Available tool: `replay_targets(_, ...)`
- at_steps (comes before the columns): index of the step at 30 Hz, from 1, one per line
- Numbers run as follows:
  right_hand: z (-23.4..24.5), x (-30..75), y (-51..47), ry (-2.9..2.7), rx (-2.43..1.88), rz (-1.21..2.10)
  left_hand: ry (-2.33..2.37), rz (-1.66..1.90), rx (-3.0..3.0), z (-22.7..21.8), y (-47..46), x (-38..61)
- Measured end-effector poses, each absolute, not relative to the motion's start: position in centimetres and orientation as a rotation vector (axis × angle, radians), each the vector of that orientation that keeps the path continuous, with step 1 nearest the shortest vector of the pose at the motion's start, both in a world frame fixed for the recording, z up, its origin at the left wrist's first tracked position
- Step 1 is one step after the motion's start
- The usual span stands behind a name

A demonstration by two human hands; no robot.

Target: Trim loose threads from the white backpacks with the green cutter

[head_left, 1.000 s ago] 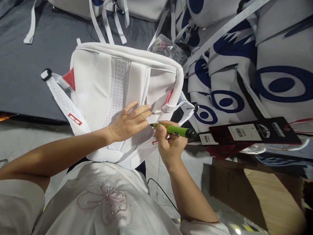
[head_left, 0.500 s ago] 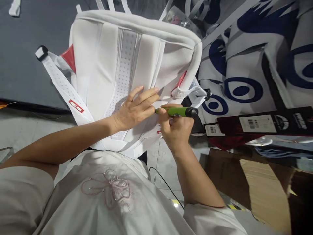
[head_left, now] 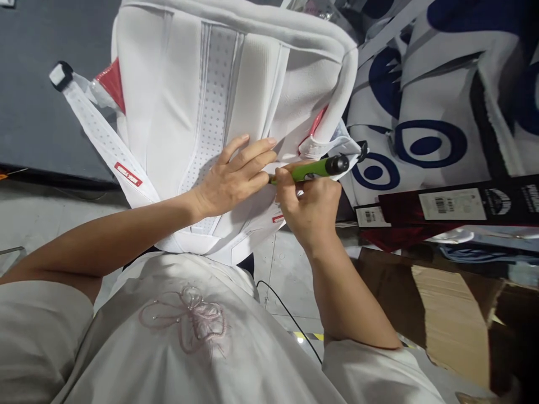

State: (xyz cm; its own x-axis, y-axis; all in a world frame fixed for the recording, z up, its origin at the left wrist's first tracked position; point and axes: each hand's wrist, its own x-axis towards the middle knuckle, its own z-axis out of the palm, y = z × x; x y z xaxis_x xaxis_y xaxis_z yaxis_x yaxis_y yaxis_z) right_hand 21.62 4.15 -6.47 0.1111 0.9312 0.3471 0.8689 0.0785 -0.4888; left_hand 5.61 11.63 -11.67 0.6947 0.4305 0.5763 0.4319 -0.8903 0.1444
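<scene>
A white backpack (head_left: 189, 95) lies back side up on my lap, its padded panels and perforated middle strip facing me. My left hand (head_left: 229, 177) rests flat on the lower back panel with fingers stretched out, pressing the fabric. My right hand (head_left: 309, 205) is closed round a green pen-shaped tool (head_left: 311, 168) with a black rear end. Its tip points left and touches the backpack just beside my left fingertips. A white shoulder strap (head_left: 105, 146) with a small red label runs off to the left.
Several white bags with blue eye prints (head_left: 425, 112) are piled at the right. Black hang tags with barcodes (head_left: 446, 205) lie over them. A brown cardboard box (head_left: 446, 314) stands at the lower right. A dark grey mat (head_left: 42, 101) lies at the left, and a thin black cable (head_left: 290, 322) runs over the floor.
The backpack has come closer and higher in view. My right hand has tilted the green tool's rear end upward, keeping the tip at the same spot by my left fingers.
</scene>
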Motion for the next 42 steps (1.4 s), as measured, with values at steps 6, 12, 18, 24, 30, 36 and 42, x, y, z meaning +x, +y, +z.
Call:
replay_targets(6, -6.7, 21.9, 4.2, -1.715, -1.779, 0.154, -0.763, -0.937, -2.954, -11.3, 11.8, 5.4)
replay_targets(12, -7.9, 21.9, 1.6, -1.351, -1.678, 0.336, -0.722, -0.920, -2.933, -11.0, 11.8, 5.2)
replay_targets(18, -9.3, 20.7, 1.3, -1.245, -1.575, 0.436, -0.718, -0.876, -2.876, -11.2, 11.8, 5.3)
replay_targets(24, -9.6, 20.9, 2.1, -1.402, -1.646, 0.244, -0.694, -0.876, -2.765, -11.5, 11.8, 5.3)
replay_targets(30, -9.5, 20.6, 2.1, -1.429, -1.654, 0.239, -0.648, -1.014, -2.648, -11.7, 11.9, 5.4)
replay_targets(36, -9.3, 20.5, 2.0, -1.406, -1.683, 0.226, -0.608, -1.121, -2.547, -11.8, 12.0, 5.6)
replay_targets(42, -9.3, 20.1, 1.8, -1.308, -1.684, 0.286, -0.601, -1.145, -2.598, -11.7, 11.8, 5.4)
